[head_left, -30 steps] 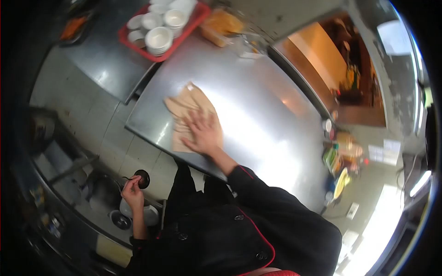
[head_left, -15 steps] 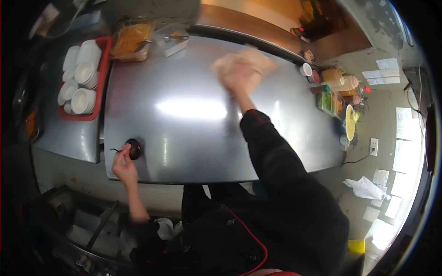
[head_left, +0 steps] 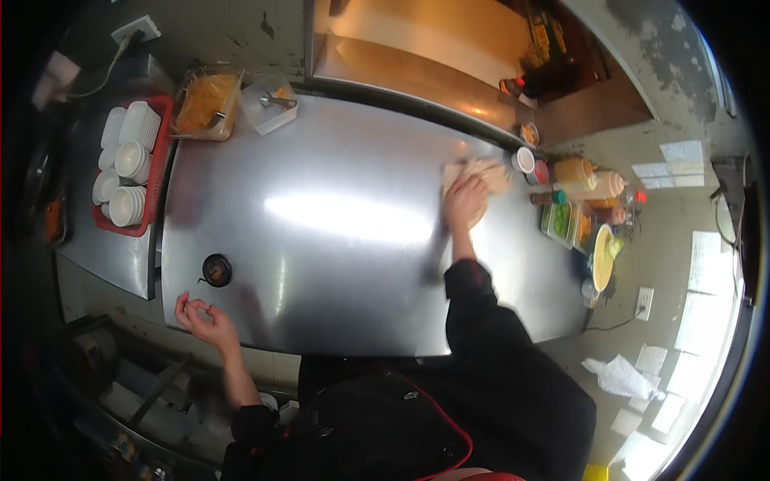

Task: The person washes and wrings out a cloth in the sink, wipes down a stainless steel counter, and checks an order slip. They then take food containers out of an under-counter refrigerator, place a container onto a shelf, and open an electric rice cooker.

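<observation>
Fingers loosely curled and apart, my left hand is off the front left edge of the steel table and holds nothing. Just beyond it on the tabletop sits a small round black object with a thin curved piece at its side; its kind I cannot make out. My right hand presses a beige cloth against the steel at the far right, fingers bunched over it.
A red basket of white bowls and containers stands left. At the back left are a tub of orange food and a clear container with a scoop. Sauce bottles, a green-filled container and a yellow bowl line the right edge.
My left hand has let go of the round black object and drawn back toward the table's edge. My right hand has moved the cloth rightward and nearer. The view has shifted slightly.
</observation>
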Demonstrator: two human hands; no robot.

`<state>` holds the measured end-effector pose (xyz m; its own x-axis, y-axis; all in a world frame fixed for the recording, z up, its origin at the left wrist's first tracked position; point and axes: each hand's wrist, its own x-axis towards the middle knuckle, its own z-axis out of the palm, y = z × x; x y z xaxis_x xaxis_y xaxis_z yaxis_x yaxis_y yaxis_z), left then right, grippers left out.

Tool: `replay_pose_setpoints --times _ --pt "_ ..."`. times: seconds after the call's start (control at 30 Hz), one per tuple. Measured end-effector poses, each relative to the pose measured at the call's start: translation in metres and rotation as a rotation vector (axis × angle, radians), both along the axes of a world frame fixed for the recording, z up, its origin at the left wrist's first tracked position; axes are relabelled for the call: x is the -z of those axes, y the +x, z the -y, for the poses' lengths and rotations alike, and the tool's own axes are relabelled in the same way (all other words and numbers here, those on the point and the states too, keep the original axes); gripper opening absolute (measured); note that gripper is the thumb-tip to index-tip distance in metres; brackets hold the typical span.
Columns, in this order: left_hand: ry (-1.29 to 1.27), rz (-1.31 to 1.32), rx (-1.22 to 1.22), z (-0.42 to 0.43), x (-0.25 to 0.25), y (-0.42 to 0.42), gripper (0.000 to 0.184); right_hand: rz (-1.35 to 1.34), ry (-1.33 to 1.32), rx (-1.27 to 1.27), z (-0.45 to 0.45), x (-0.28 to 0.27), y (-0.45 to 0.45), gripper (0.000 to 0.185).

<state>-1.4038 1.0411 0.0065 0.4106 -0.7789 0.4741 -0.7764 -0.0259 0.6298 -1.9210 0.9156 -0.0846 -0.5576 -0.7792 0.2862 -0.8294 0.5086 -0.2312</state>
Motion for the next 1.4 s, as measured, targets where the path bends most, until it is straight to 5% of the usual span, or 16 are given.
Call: replay_pose_setpoints --times 0.1,0.2,0.3,0.43,0.57,0.63,0.67,0.73,0.77,0.83,0.93,1.0,1.03,1.1,1.2,1.4 --pt "-0.073 0.005 0.121 0.016 -0.016 -0.040 0.022 0.270 -0.235 -0.200 -0.003 -0.022 0.041 0.023" --pt "-0.030 -0.391 0.283 0.076 -0.019 -0.091 0.036 1.125 -0.620 -0.171 0.055 -0.015 -0.020 0.024" --pt "0.082 -0.439 0.226 0.152 0.001 -0.104 0.045 0.531 -0.616 -0.221 0.101 -0.113 -0.056 0.016" --pt "0.322 -0.725 0.008 0.241 0.051 -0.090 0.053 0.358 -0.299 -0.481 0.210 -0.056 -0.176 0.045" --pt "0.472 -0.831 -0.069 0.278 0.039 -0.094 0.060 -0.116 0.082 -0.117 0.235 -0.048 -0.074 0.076" --pt "0.491 -0.863 -0.077 0.290 0.044 -0.094 0.057 -0.319 -0.055 -0.273 0.257 -0.038 0.007 0.067" --pt "0.504 -0.880 -0.070 0.292 0.046 -0.097 0.055 0.126 0.099 -0.213 0.253 -0.082 0.069 0.060" --pt "0.509 -0.889 -0.070 0.294 0.054 -0.099 0.048 0.280 -0.069 -0.541 0.282 -0.046 0.109 0.052" --pt "0.493 -0.892 -0.078 0.296 0.059 -0.098 0.045 -0.069 -0.123 -0.655 0.284 -0.045 0.130 0.052" --pt "0.461 -0.924 -0.069 0.299 0.067 -0.101 0.038 -0.142 0.027 -0.857 0.266 -0.052 0.146 0.058" --pt "0.417 -0.975 -0.022 0.304 0.069 -0.092 0.030 0.342 0.137 -1.201 0.243 -0.067 0.097 0.064" --pt "0.424 -0.993 0.019 0.307 0.072 -0.087 0.025 0.918 0.310 -1.058 0.215 -0.119 0.028 0.064" --pt "0.431 -0.987 0.027 0.309 0.074 -0.087 0.024 0.246 0.078 -0.839 0.190 -0.135 -0.005 0.054" --pt "0.437 -0.981 0.024 0.309 0.078 -0.086 0.023 -0.296 0.228 -0.444 0.163 -0.130 -0.100 0.051" --pt "0.438 -0.982 0.019 0.303 0.069 -0.095 0.020 -0.368 0.438 0.076 0.123 -0.135 -0.151 0.033" --pt "0.416 -0.973 0.025 0.291 0.071 -0.103 0.019 -0.314 0.200 -0.212 0.157 -0.109 -0.180 0.025"
